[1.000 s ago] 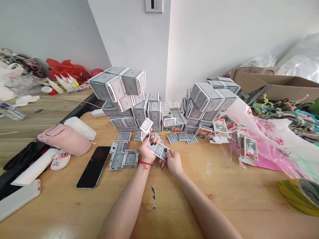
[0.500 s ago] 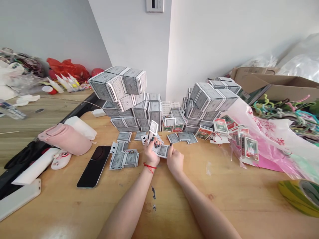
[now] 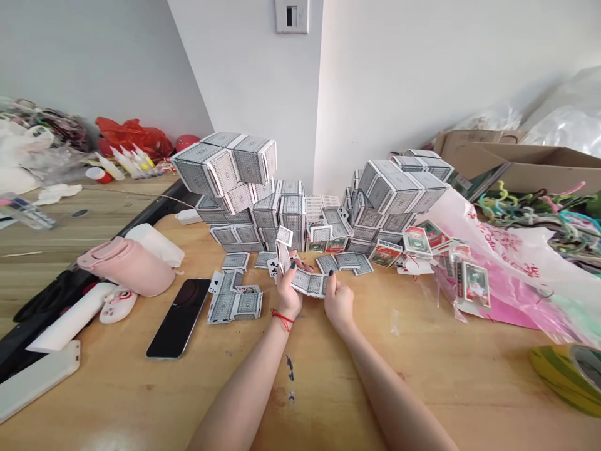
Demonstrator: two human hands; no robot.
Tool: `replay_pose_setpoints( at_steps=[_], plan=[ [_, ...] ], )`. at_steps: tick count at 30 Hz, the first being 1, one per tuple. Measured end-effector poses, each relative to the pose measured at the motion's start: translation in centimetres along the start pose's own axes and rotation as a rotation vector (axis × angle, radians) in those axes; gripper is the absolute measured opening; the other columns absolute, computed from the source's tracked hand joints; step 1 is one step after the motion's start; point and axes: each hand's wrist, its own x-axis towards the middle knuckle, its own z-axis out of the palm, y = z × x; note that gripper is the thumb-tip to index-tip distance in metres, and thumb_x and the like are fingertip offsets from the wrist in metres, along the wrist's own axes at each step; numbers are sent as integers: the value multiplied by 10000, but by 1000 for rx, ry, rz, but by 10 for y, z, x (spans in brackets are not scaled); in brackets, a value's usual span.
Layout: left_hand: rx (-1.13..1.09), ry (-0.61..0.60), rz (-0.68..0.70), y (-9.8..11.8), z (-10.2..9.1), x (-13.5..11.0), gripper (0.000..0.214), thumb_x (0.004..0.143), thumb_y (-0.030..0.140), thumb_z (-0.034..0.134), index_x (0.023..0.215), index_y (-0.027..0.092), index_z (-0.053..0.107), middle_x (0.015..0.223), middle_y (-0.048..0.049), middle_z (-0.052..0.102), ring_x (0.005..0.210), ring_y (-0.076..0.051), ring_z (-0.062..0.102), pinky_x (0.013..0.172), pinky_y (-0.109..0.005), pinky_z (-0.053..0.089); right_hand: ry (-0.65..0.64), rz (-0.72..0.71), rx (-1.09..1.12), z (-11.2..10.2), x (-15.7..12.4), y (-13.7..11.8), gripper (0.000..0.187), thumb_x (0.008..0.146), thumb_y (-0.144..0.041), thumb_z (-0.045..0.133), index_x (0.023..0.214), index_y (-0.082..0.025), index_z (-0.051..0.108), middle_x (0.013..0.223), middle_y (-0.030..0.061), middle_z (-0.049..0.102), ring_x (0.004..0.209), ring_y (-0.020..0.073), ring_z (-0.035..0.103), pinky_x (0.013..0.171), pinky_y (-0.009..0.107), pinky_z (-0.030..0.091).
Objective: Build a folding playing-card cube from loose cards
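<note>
Bright even light, soft shadows, bowed edges

A playing card (image 3: 215,282) lying face up at the near left of the spread is showing a black spade and what looks like a small 2 in its corner. Another card (image 3: 273,267), just beside the fanned strip of cards (image 3: 307,283), is showing black club pips, though its number is too small to read. Red characters are running across the pink-and-white plastic bag (image 3: 509,241), but they are too small and creased to make out. The card packs (image 3: 475,284) at the right are displaying a green banknote-like design under a red band, with their printed wording too small to read.
</note>
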Motion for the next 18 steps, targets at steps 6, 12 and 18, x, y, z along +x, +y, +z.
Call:
replay_pose_setpoints(
  at_steps=[6,12,18],
  plan=[
    [-75,13,-79,12,0,6,514,745,456,569,1215,274,469,715,22,559,569,-116,535,674,-308,446,-143,126,272,-8,3,5,526,829,-594,277,445,-236,307,330,-28,369,346,125,377,401,246,279],
    [-99,-192,-289,18,-2,7,621,683,565,593,1179,198,520,753,-19,585,651,-143,567,656,-299,457,189,2,126,-23,29,22,267,797,-430,425,691,-195,492,650,24,575,572,152,489,586,267,389],
    [-79,-217,-411,14,0,7,614,711,624,490,1016,106,617,788,-99,639,712,-206,604,646,-326,467,309,-214,-241,-24,50,41,375,699,-343,516,1016,-142,510,1042,142,575,949,281,469,842,438,334]
  ],
)
